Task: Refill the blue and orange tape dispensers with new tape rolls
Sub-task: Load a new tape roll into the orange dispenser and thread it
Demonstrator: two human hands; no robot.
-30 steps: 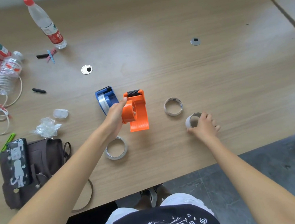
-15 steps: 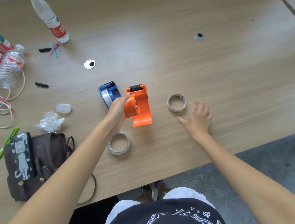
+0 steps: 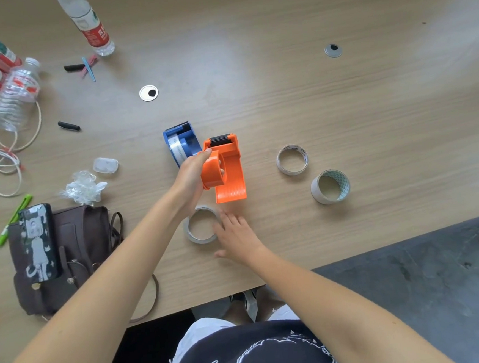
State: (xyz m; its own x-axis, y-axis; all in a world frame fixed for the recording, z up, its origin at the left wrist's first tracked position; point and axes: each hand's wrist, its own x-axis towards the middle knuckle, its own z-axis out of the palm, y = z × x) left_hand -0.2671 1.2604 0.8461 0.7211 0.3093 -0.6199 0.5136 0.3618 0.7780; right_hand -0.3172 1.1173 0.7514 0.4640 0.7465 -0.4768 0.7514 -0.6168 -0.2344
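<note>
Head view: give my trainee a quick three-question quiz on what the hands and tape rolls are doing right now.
1. True or false: the left hand grips the orange dispenser.
2. How many loose tape rolls lie on the table?
3. The right hand reaches for: A) the roll nearest the table edge, B) the blue dispenser, C) a bottle.

Key: 1 true. 2 three. 3 A.
</note>
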